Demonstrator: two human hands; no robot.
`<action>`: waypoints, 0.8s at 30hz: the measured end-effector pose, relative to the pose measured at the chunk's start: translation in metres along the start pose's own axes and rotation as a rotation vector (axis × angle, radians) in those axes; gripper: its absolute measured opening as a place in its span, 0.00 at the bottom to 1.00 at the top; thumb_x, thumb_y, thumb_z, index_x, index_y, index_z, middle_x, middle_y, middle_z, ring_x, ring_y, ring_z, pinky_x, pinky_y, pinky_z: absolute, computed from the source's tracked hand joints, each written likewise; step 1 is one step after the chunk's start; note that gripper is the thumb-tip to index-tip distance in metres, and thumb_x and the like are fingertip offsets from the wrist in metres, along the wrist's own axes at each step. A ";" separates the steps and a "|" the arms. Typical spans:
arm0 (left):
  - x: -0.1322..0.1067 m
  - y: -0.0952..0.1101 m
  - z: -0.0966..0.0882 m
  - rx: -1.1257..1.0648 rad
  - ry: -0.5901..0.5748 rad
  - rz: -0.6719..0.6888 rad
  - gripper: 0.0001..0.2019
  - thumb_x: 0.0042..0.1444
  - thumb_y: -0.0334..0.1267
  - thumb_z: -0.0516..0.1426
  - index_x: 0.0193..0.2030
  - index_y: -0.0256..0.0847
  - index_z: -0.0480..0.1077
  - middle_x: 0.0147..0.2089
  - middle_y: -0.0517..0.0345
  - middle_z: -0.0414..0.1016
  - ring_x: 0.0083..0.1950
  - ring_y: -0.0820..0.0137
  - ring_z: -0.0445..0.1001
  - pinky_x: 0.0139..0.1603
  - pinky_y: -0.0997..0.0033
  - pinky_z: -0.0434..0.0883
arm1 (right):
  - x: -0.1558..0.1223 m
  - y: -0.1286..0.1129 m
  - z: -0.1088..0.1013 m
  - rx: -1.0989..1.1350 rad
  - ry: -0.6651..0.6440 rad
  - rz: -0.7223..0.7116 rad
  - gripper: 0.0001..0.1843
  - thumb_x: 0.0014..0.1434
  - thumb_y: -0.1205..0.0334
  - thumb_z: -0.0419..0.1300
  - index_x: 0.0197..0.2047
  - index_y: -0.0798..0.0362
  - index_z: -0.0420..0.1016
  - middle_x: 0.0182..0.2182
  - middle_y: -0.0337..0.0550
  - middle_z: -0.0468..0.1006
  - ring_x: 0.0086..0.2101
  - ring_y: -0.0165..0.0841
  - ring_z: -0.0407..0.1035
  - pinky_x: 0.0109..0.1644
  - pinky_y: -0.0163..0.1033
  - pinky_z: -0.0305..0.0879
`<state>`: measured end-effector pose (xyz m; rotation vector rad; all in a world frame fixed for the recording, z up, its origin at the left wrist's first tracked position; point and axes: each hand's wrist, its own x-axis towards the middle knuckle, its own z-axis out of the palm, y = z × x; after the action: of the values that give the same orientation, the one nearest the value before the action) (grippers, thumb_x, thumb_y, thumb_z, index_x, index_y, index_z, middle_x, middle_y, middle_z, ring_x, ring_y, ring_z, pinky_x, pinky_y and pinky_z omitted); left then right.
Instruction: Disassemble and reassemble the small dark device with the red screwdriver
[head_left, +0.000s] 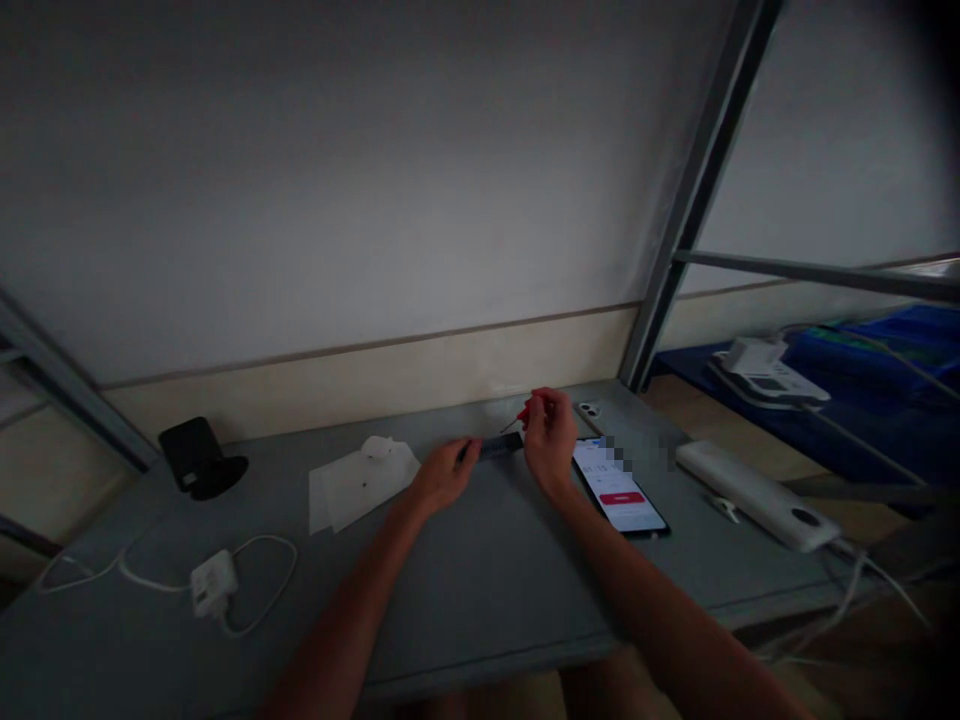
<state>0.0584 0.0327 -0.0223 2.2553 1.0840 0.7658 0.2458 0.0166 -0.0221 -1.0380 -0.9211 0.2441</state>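
My left hand [444, 474] is closed on one end of a flat, dark, bar-shaped object [496, 447] that lies at or just above the tabletop. Small markings show along it, too blurred to read. Between the fingers of my right hand [551, 438] is a small red-handled screwdriver [524, 411]. Its thin shaft points down and left, over the far end of the dark object; whether the tip touches it I cannot tell. To the right of my right wrist lies a phone [619, 490] with a lit screen. White paper sheets [360, 492] lie left of my left hand.
A white earbud case [377, 447] rests on the papers. Further left stand a black stand [196, 455] and a white charger [214, 582] with a looped cable. At right are a long white power strip [757, 495] and another phone [590, 411]. Metal posts [686, 200] frame the grey table [480, 600].
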 end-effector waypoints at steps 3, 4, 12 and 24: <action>-0.003 -0.008 0.010 -0.071 0.080 -0.099 0.25 0.72 0.51 0.39 0.51 0.42 0.74 0.48 0.49 0.80 0.52 0.62 0.77 0.58 0.61 0.70 | -0.009 -0.011 0.004 -0.011 -0.098 -0.060 0.10 0.67 0.53 0.54 0.47 0.49 0.70 0.34 0.40 0.74 0.30 0.33 0.71 0.36 0.40 0.69; -0.005 -0.009 0.013 -0.100 0.096 -0.124 0.25 0.72 0.50 0.38 0.51 0.42 0.73 0.48 0.50 0.80 0.52 0.63 0.77 0.59 0.62 0.70 | -0.011 -0.013 0.005 -0.015 -0.115 -0.075 0.10 0.67 0.54 0.54 0.46 0.49 0.70 0.34 0.41 0.74 0.30 0.33 0.72 0.36 0.40 0.69; -0.010 -0.004 0.010 -0.320 0.178 -0.106 0.19 0.71 0.48 0.40 0.45 0.42 0.68 0.48 0.53 0.76 0.53 0.66 0.73 0.60 0.66 0.69 | -0.018 -0.028 0.007 0.024 -0.283 -0.072 0.08 0.67 0.55 0.57 0.45 0.48 0.72 0.32 0.40 0.77 0.29 0.33 0.74 0.36 0.41 0.70; -0.004 -0.006 0.017 -0.512 0.112 -0.134 0.09 0.61 0.36 0.48 0.41 0.41 0.70 0.44 0.54 0.75 0.49 0.64 0.73 0.53 0.67 0.69 | -0.020 -0.034 0.008 -0.053 -0.397 -0.084 0.08 0.68 0.57 0.55 0.44 0.49 0.73 0.29 0.40 0.77 0.28 0.33 0.73 0.35 0.39 0.70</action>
<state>0.0653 0.0293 -0.0394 1.7114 0.9445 0.9917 0.2197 -0.0075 -0.0034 -1.0147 -1.3326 0.3656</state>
